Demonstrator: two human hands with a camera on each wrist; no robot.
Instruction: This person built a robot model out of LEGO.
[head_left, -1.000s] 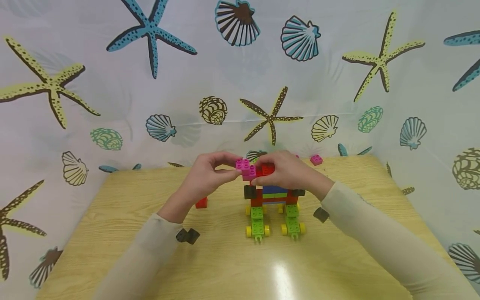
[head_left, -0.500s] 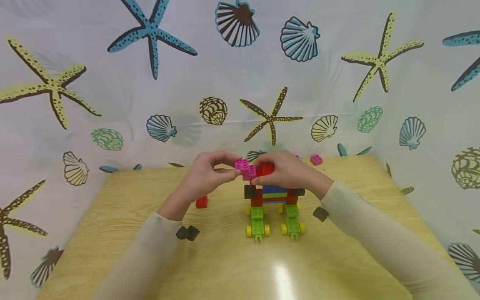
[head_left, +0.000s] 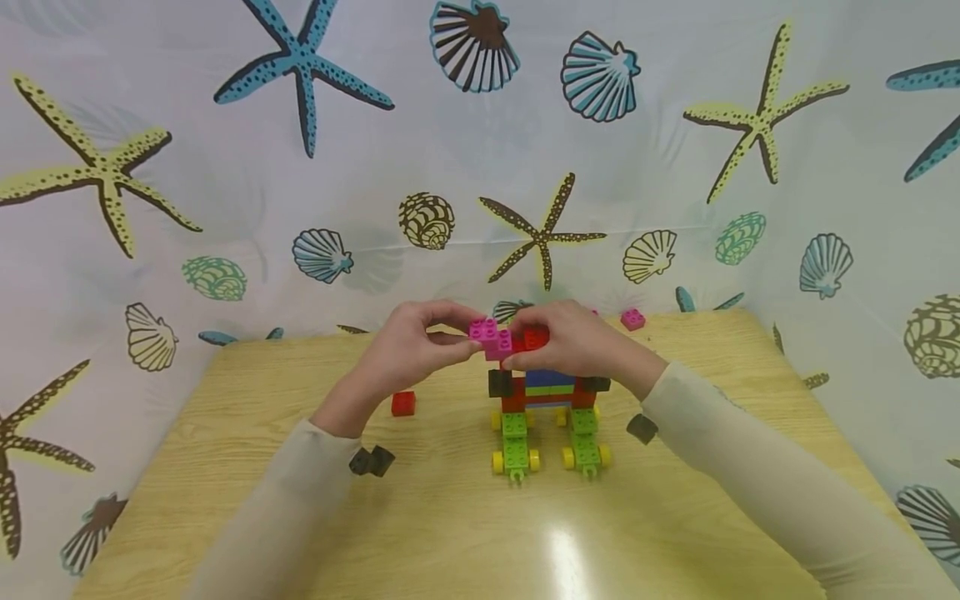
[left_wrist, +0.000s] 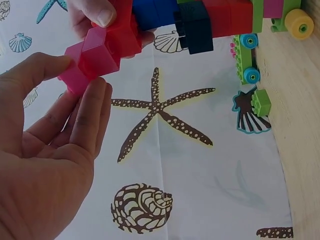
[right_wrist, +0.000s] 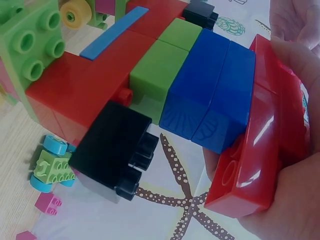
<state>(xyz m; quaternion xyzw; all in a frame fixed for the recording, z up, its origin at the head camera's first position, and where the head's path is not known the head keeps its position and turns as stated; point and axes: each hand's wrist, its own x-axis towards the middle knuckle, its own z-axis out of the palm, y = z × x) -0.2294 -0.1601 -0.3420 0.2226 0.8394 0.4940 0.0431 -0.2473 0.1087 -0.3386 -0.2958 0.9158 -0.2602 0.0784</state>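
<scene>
**Two hands meet over the top of a brick vehicle**

A starfish-and-shell curtain (head_left: 225, 167) hangs around the scene and fills the background. In front of it lies a wooden table (head_left: 450, 533), its far edge at twelve o'clock.

At the centre of the table stands the brick vehicle (head_left: 549, 417): red, blue and green blocks stacked on two green wheeled bases with yellow wheels, and black bricks sticking out at its nine and three o'clock sides.

The right hand (head_left: 573, 340) curls over the vehicle's top and grasps the red brick (right_wrist: 260, 145) that sits against the blue blocks. The right wrist view shows fingers wrapped round that red piece.

The left hand (head_left: 412, 346) comes in from nine o'clock of the vehicle. Its thumb and fingertips pinch the magenta brick (head_left: 491, 337), which touches the red brick at the top left corner of the vehicle. In the left wrist view the magenta brick (left_wrist: 85, 62) sits between the left thumb and fingers, butted against the red piece.

Loose pieces lie about the vehicle:
- a pair of black bricks (head_left: 372, 461) at about eight o'clock, beside the left sleeve;
- a single black brick (head_left: 642, 428) at four o'clock, just by the right sleeve;
- a small red brick (head_left: 402, 403) at nine o'clock, under the left wrist;
- a small magenta brick (head_left: 633, 319) at one o'clock, near the far table edge.
</scene>
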